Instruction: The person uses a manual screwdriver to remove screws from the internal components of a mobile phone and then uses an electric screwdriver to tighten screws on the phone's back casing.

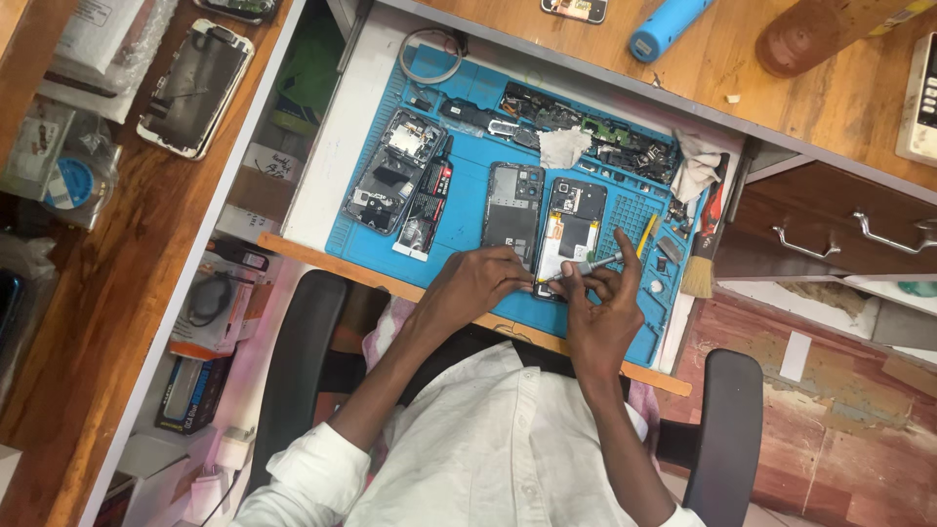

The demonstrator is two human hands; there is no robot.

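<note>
Opened phone [571, 234] lying on the blue mat [468, 210], near its front edge. Right hand [600, 312] pinches a screwdriver [586, 265] over the phone's lower end; left hand [473, 283] presses fingertips on that end. Black back cover [512, 210] just beside.

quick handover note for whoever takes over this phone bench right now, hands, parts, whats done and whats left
Left hand: steadies the bottom edge of the opened phone on the blue mat.
Right hand: holds a small screwdriver, tip at the phone's lower left.
Parts: black back cover lies just left of the phone; a second opened phone and loose boards sit further up the mat; brush at the right edge.
Done: back cover off, insides exposed.
Left: work at the lower edge is under way; the phone is not closed up.
</note>
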